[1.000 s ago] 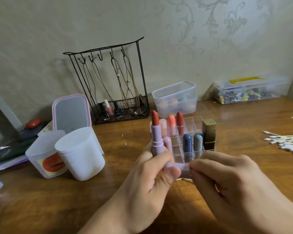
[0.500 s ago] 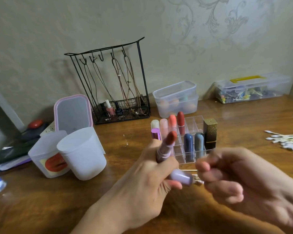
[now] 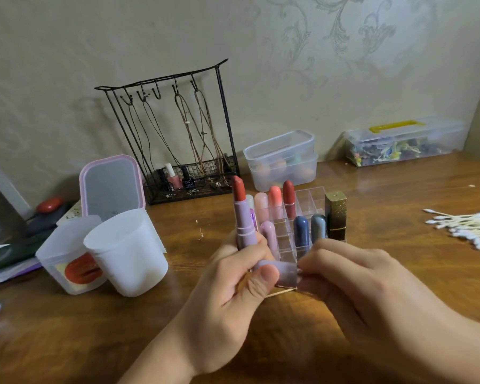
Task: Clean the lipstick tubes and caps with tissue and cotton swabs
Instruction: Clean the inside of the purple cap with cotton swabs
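1. Since half a second ago, the lilac lipstick tube (image 3: 243,217) has swung from a rightward tilt back to upright, its red bullet pointing up, and the right hand (image 3: 372,284) has closed in against the cap's open end.
2. Curled fingers of the left hand (image 3: 227,297) grip the tube's base, while the thumb (image 3: 263,281) presses the lilac cap (image 3: 284,273) against them; the cap lies sideways, its mouth facing right.
3. Right-hand fingertips (image 3: 305,266) are bunched at the cap's mouth, pinching something thin; a pale stick (image 3: 281,292), seemingly a cotton swab, shows just below the cap, though whether its end is inside the cap cannot be told.
4. Just behind the hands stands a clear divided organiser (image 3: 308,200) holding more lipsticks: pink, coral and dark red at the back, blue and grey capped ones in front, and a black-and-gold tube (image 3: 336,214) at its right end.
5. Well to the right, a pile of cotton swabs (image 3: 466,225) lies on the wooden table (image 3: 67,342).
6. Left of the hands, two white plastic cups (image 3: 125,253) stand touching, with a pink-framed mirror (image 3: 112,187) behind them.
7. Against the wall are a black wire jewellery stand (image 3: 178,134), stacked clear tubs (image 3: 281,159) and a clear case with a yellow handle (image 3: 402,142).
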The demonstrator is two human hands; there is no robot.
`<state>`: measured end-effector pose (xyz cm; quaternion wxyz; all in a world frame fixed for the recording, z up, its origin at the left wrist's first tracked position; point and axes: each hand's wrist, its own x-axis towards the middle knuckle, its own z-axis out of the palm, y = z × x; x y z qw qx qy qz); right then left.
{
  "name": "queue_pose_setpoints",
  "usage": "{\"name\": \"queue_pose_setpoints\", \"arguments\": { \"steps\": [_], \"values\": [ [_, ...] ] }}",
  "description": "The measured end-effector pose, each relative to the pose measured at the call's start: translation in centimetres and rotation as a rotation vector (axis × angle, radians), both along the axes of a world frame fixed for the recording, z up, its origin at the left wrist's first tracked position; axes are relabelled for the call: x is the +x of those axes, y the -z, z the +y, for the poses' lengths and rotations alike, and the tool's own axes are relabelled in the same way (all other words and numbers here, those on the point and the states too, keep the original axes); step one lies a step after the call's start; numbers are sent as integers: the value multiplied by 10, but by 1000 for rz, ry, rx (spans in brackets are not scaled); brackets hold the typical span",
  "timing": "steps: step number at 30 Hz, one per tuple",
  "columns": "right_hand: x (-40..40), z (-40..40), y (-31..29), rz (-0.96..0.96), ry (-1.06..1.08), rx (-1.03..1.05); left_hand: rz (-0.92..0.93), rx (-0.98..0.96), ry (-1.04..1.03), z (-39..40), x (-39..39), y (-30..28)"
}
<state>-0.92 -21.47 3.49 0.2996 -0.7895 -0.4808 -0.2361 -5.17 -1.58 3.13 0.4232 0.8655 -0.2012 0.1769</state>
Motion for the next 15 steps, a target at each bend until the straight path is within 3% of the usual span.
{"name": "queue_pose_setpoints", "arguments": {
  "steps": [3,6,9,13,15],
  "values": [
    [-3,1,0,-97,39,-104,16,-6,22,-1,0,2],
    [-12,4,-3,107,21,9,39,77,4,-3,0,1],
    [-16,9,-8,579,14,202,18,173,-4,-3,-1,3],
    [-13,15,-10,1378,-47,515,-95,341,-45,-1,2,6],
    [-12,18,-11,1626,-122,645,-182,434,-64,2,4,3]
  ]
}}
